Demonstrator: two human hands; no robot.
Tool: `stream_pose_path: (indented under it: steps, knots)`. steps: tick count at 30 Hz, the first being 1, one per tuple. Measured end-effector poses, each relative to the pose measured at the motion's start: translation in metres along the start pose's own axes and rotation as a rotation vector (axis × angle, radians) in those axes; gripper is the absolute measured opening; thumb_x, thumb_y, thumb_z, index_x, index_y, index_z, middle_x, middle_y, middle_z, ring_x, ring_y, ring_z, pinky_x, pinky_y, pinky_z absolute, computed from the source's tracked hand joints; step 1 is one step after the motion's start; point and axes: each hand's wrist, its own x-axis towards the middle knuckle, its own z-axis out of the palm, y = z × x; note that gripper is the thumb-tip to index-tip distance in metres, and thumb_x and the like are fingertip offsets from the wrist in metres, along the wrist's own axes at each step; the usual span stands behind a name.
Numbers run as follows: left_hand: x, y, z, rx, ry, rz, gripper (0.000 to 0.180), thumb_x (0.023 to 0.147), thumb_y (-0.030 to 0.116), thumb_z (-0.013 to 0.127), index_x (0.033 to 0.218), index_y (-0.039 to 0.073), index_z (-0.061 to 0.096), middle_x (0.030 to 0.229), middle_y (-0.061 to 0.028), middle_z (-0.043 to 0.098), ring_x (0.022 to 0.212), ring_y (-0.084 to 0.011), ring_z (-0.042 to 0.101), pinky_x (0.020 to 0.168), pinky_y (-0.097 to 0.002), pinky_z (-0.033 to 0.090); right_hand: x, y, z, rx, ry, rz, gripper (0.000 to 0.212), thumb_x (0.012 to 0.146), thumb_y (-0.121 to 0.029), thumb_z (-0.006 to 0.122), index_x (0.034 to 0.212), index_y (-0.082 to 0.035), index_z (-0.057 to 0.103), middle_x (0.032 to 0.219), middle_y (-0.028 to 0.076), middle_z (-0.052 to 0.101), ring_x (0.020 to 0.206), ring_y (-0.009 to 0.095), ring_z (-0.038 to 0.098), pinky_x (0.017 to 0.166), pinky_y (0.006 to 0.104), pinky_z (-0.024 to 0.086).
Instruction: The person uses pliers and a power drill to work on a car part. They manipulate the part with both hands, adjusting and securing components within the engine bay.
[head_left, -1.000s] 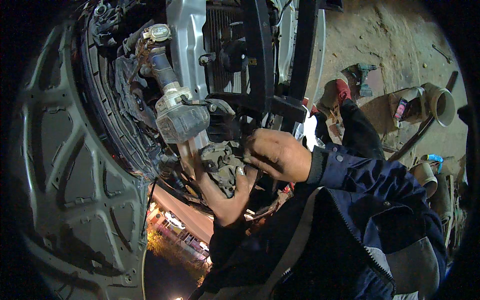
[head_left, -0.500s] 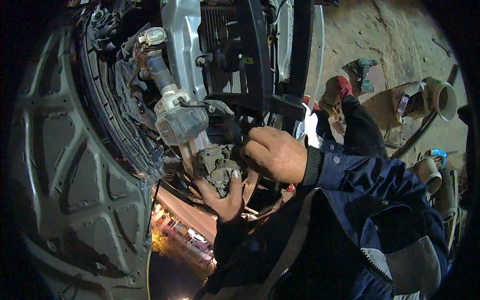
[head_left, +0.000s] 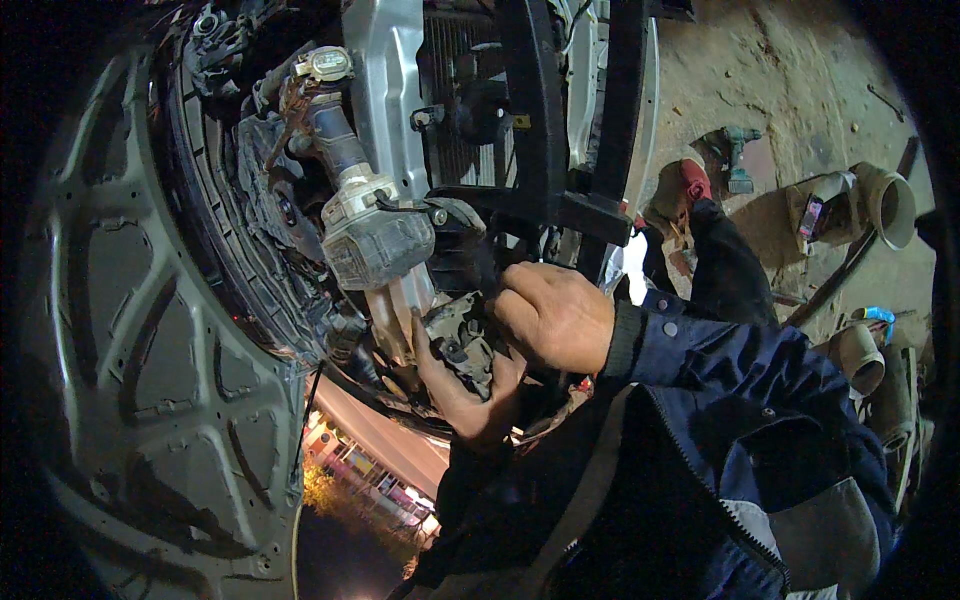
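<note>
My left hand [head_left: 478,408] cups a dirty metal latch-like mechanism [head_left: 462,345] from below, its thumb and fingers on either side. My right hand [head_left: 555,315] is closed right beside the mechanism's upper right edge, knuckles up. Whatever sits in its fingertips is hidden behind them. Above the mechanism hangs a dark bracket-like part [head_left: 452,255]. Up and to the left of my hands is a dusty translucent reservoir [head_left: 380,248] with a neck and a pale cap [head_left: 330,64].
A raised hood [head_left: 165,335] fills the left side. A silver crossmember [head_left: 385,90], radiator [head_left: 460,60] and black frame bars [head_left: 530,100] stand ahead. On the ground at right lie a cordless drill [head_left: 740,155], a phone [head_left: 812,215] and a pale cylinder [head_left: 885,205].
The mechanism has turned in my left hand, so its coil spring no longer shows. My left hand has shifted slightly right, while my right hand stays closed beside it. The view has shifted a little.
</note>
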Motion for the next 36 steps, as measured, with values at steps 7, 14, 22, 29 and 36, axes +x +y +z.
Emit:
stream_pose_path:
  steps: [7,14,22,29,36]
  knots:
    - [0.003,0.006,-0.003,0.085,0.009,0.027,0.093,0.092,0.02,0.086,0.164,-0.012,0.036,0.15,-0.0277,0.056,0.132,-0.0332,0.063,0.113,-0.0437,0.052,-0.005,0.001,0.006,0.134,0.061,0.084,0.016,0.091,-0.011,0.066,0.102,-0.002,0.06,0.097,0.017,0.059,0.088,0.04,0.066,0.072,0.0492,0.058]
    - [-0.004,-0.011,0.011,0.365,0.196,0.312,0.078,0.093,0.025,0.083,0.154,-0.011,0.05,0.145,-0.0283,0.061,0.125,-0.0371,0.068,0.107,-0.045,0.057,-0.01,0.001,0.003,0.11,0.021,0.073,0.014,0.091,-0.011,0.066,0.099,-0.002,0.058,0.096,0.017,0.058,0.088,0.039,0.066,0.07,0.0484,0.058]
    - [-0.009,-0.021,0.029,0.365,0.376,0.347,0.075,0.091,0.026,0.091,0.146,-0.013,0.058,0.139,-0.0283,0.068,0.121,-0.0386,0.073,0.105,-0.0441,0.059,-0.013,0.001,0.0,0.124,0.057,0.077,0.016,0.09,-0.013,0.068,0.097,-0.003,0.057,0.093,0.015,0.055,0.084,0.037,0.066,0.067,0.0471,0.058]
    - [-0.017,-0.025,0.028,0.175,0.299,0.223,0.082,0.089,0.021,0.091,0.153,-0.012,0.052,0.143,-0.029,0.064,0.127,-0.0376,0.067,0.109,-0.0466,0.055,-0.01,-0.003,-0.008,0.042,0.017,0.061,0.016,0.089,-0.013,0.068,0.097,-0.004,0.057,0.096,0.015,0.057,0.085,0.035,0.068,0.065,0.0446,0.059]
    - [-0.011,-0.054,-0.012,0.301,0.075,0.315,0.084,0.084,0.023,0.092,0.15,-0.012,0.055,0.138,-0.0298,0.066,0.121,-0.0409,0.068,0.109,-0.0498,0.054,-0.005,-0.001,-0.008,0.14,0.043,0.175,0.019,0.088,-0.011,0.067,0.101,-0.002,0.056,0.098,0.017,0.057,0.088,0.038,0.069,0.07,0.0454,0.06]
